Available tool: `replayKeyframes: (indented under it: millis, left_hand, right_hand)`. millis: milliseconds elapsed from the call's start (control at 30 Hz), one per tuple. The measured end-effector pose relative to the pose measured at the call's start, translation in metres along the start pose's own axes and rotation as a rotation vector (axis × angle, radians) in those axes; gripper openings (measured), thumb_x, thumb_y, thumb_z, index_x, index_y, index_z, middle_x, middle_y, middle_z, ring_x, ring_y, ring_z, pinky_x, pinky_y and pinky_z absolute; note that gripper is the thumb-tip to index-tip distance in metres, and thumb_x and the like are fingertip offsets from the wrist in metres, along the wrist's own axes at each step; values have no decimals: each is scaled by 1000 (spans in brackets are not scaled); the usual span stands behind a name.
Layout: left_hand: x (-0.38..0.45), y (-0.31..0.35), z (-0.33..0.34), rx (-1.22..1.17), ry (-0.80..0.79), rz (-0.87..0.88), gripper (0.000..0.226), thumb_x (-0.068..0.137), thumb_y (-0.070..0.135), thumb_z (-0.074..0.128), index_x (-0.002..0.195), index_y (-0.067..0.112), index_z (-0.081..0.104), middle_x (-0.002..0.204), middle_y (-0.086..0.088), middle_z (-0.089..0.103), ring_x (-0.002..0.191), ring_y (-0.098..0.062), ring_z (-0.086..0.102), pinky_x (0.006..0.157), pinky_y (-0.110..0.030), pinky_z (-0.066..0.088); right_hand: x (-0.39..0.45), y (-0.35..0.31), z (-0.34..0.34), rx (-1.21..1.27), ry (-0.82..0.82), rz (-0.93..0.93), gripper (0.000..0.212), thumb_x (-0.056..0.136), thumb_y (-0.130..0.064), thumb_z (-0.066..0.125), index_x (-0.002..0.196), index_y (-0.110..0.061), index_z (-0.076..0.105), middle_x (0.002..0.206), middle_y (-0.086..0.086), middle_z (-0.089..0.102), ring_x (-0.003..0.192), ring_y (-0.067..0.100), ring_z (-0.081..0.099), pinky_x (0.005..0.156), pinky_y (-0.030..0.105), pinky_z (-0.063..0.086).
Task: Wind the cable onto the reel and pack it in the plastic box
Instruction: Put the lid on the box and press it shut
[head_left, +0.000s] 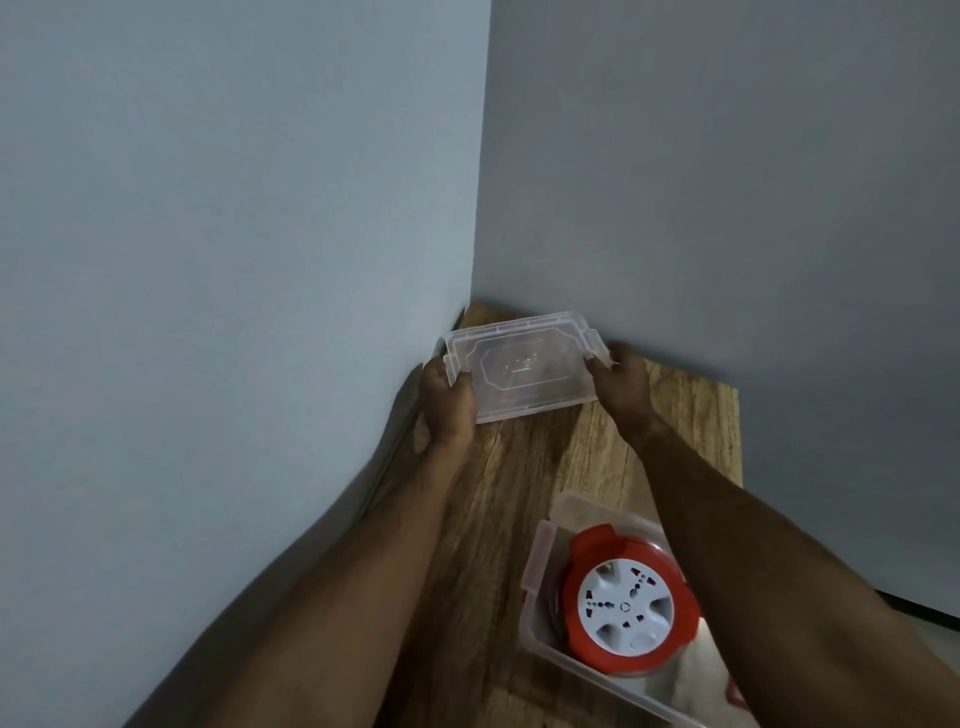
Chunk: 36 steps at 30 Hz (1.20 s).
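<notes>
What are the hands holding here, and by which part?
Both hold the clear lid by its short ends: left hand at one, right hand at the other.

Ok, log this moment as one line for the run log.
stage: closing | reel: in plastic box | lid: held by left hand and right hand, off box | surface: wooden table

Both bare forearms reach forward to the clear lid (519, 366), the left hand (448, 402) gripping its left end with thumb on top, the right hand (621, 382) gripping its right end, fingers curled round the edge.
</notes>
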<state>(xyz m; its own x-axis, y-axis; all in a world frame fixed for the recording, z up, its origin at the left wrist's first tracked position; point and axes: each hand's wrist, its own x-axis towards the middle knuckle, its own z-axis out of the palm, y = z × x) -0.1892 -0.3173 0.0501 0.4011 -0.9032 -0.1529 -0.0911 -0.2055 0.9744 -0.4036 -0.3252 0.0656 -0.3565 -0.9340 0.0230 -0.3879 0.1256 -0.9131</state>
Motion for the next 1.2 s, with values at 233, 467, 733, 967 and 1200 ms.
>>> replayKeyframes:
  millis: [233, 467, 733, 967, 1200]
  left_hand:
    - [-30, 25, -23, -92, 16, 48, 22, 101, 13, 51, 105, 8, 72, 98, -2, 74, 89, -15, 69, 64, -15, 54]
    - [-67, 50, -41, -18, 11, 180, 26, 97, 2, 61, 121, 5, 71, 116, -7, 73, 107, -16, 66, 87, -13, 51]
    - [-125, 76, -41, 15, 5, 320, 28, 95, 22, 69, 119, 7, 74, 107, -2, 76, 95, -7, 65, 84, -20, 51]
    - [-162, 71, -37, 181, -25, 367, 30, 95, 34, 69, 100, 6, 79, 81, -2, 73, 69, -11, 65, 46, -3, 34]
    - [-182, 31, -39, 445, -176, 320, 26, 94, 31, 71, 83, 8, 74, 73, 1, 70, 60, -10, 66, 46, -14, 43]
  right_hand:
    - [-32, -13, -44, 62, 42, -83, 19, 104, -7, 45, 106, -5, 64, 93, 2, 66, 80, 7, 65, 70, 23, 56]
    - [-72, -10, -90, 77, 187, -134, 49, 90, 20, 43, 133, 4, 59, 126, 14, 64, 115, 22, 62, 94, 17, 53]
    - [-122, -26, -127, 142, 408, -241, 43, 87, -11, 77, 128, -8, 65, 105, 7, 70, 94, 17, 68, 82, 27, 59]
    - [-168, -19, -164, -146, 543, -268, 26, 86, -24, 78, 110, -16, 75, 83, -1, 74, 72, 13, 70, 71, 25, 57]
    - [-216, 18, -173, -354, 519, -71, 25, 85, -28, 75, 102, -10, 81, 82, 7, 78, 68, 17, 68, 72, 23, 53]
